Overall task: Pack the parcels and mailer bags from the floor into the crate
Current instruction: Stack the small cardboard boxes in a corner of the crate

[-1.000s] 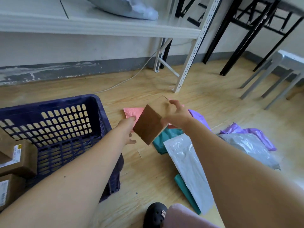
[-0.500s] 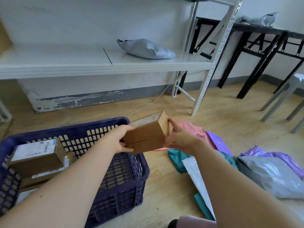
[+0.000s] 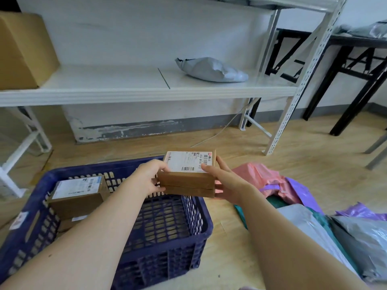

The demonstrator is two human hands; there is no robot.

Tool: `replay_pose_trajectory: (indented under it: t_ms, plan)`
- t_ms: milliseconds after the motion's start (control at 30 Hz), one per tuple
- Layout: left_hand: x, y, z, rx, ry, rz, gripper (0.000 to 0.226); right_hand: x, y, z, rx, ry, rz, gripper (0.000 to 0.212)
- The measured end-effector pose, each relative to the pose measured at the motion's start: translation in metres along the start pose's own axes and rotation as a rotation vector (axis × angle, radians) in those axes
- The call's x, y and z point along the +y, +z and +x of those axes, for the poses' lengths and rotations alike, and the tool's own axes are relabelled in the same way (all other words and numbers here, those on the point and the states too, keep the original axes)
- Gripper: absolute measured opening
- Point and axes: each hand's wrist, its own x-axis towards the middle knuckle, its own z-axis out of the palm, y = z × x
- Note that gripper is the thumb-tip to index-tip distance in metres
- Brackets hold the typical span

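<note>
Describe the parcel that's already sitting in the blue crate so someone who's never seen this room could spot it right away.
Find the dark blue slatted crate on the wooden floor below the white shelf. The parcel lies in the crate's far left part: a brown cardboard box with a white barcode label on top. Unlike the similar box held in both hands above the crate's right rim, nobody is touching it.
</note>
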Motion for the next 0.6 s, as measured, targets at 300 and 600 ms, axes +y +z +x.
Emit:
replay_pose_trajectory:
  t_ms: [300, 600]
  plan:
    - [0.001, -0.012, 0.016, 0.11, 0.074, 0.187, 0.033, -0.006, 0.016, 0.019, 0.129, -0.091, -0.032, 0.093]
    - [-0.01, -0.036, 0.019, -0.195, 0.055, 0.499, 0.059, -0.038, 0.039, 0.015, 0.035, -0.268, -0.352, 0.063]
